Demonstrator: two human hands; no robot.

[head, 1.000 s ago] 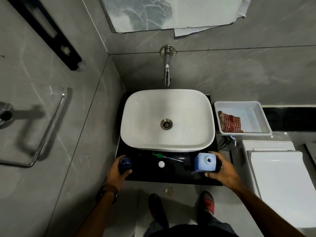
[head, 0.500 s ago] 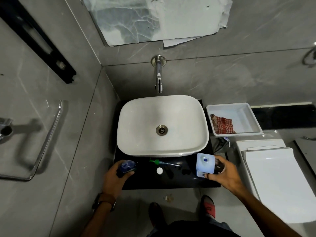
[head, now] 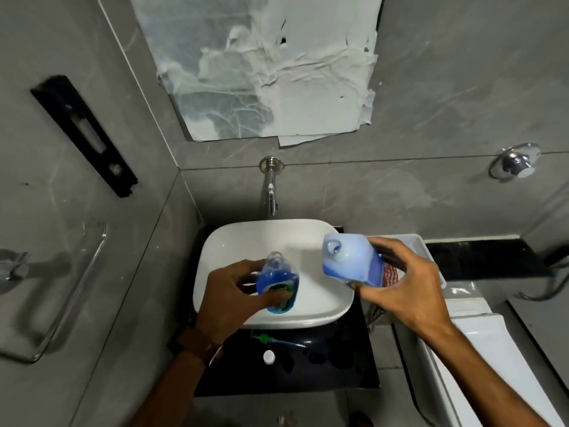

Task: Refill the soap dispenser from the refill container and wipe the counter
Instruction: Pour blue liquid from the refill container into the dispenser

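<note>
Over basin (head: 243,241): dispenser (head: 278,282) label unreadable

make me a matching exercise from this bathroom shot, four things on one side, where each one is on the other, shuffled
Things:
1. soap dispenser
2. refill container
3. white cap
4. checked cloth

Places:
A. lying on the black counter in front of the sink
B. in the right hand, tilted
C. in the white tray right of the sink
D. in the left hand, over the sink, top open

Pairs: 1-D, 2-B, 3-A, 4-C
</note>
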